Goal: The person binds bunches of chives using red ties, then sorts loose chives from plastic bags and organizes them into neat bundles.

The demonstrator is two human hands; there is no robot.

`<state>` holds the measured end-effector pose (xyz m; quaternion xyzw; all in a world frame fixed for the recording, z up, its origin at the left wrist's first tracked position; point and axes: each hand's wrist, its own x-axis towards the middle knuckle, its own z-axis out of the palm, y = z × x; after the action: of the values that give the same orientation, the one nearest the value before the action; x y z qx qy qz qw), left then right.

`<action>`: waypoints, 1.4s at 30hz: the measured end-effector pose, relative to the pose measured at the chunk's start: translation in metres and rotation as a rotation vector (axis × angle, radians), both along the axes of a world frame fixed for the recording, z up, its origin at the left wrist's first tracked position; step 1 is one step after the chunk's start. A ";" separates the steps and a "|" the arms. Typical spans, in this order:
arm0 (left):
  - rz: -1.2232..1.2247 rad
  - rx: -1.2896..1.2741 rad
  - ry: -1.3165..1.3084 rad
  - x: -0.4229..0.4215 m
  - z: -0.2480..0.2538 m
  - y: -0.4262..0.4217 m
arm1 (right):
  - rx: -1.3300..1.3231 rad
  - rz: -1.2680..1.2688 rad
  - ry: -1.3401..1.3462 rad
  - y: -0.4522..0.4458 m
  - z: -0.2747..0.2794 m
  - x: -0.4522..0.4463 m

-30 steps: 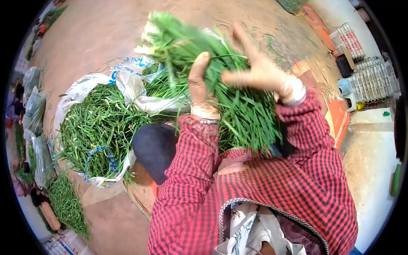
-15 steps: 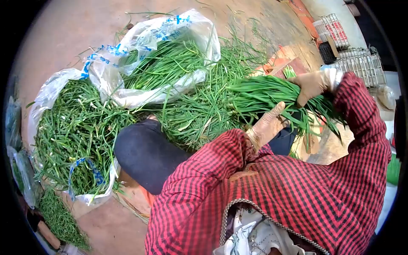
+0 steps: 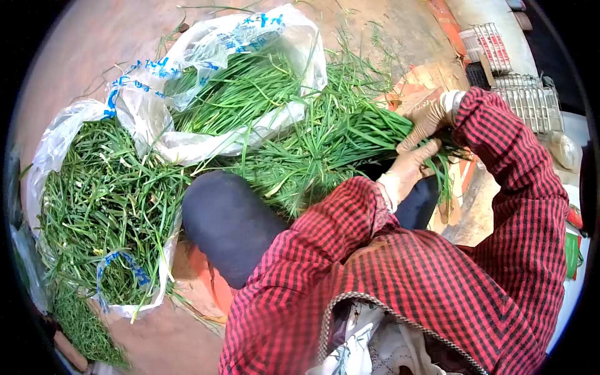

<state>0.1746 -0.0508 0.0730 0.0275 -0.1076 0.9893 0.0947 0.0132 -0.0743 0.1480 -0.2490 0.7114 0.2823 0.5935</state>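
Right hand (image 3: 427, 124) moved nearer left hand (image 3: 407, 171) | green bunch (image 3: 376, 132) between both

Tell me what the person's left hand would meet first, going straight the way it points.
The left hand would probably meet the long, thin green leaves trailing just beyond it, though depth there is unclear.

One bag (image 3: 62, 137) lies left of the left knee (image 3: 228, 215), another bag (image 3: 212, 146) before it, loose greens (image 3: 284, 178) right, racks (image 3: 530, 106) far right.

Plain brown floor (image 3: 144, 37), an orange strip (image 3: 447, 25) at the upper right, a small black basket (image 3: 477, 75) beside white racks (image 3: 531, 107)
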 end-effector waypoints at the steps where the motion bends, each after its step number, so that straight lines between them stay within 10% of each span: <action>1: -0.096 -0.235 -0.059 0.002 0.002 0.003 | -0.077 -0.084 -0.153 0.000 0.014 0.015; 5: -0.182 -0.530 0.120 0.019 0.022 0.015 | 0.044 -0.283 -0.013 0.046 0.001 0.017; 9: -0.193 -0.801 0.192 0.028 0.018 0.007 | -0.311 0.106 0.339 0.024 0.048 0.024; 21: -0.305 -0.637 0.005 0.046 -0.035 -0.022 | -0.459 0.282 0.176 0.029 0.058 0.004; 25: -0.192 -0.556 0.107 0.040 -0.037 -0.028 | -0.522 0.260 0.662 -0.007 0.076 -0.009; 27: -0.201 -0.261 0.151 0.042 -0.040 -0.030 | -0.444 0.227 0.332 0.007 0.080 -0.004; 31: -0.083 -0.107 0.091 0.037 -0.031 -0.036 | -0.663 0.332 0.633 0.007 0.099 0.037; 37: 0.103 -0.119 -0.235 0.026 -0.025 -0.052 | -0.845 0.406 0.688 0.057 0.028 0.146; 42: 0.239 -0.732 -0.518 0.068 -0.031 -0.047 | -1.126 0.155 0.438 0.085 0.014 0.175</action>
<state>0.2424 -0.0976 0.0422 -0.2437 0.2326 0.9404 -0.0466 0.1880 0.0104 0.1621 -0.5116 0.8368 -0.0501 0.1882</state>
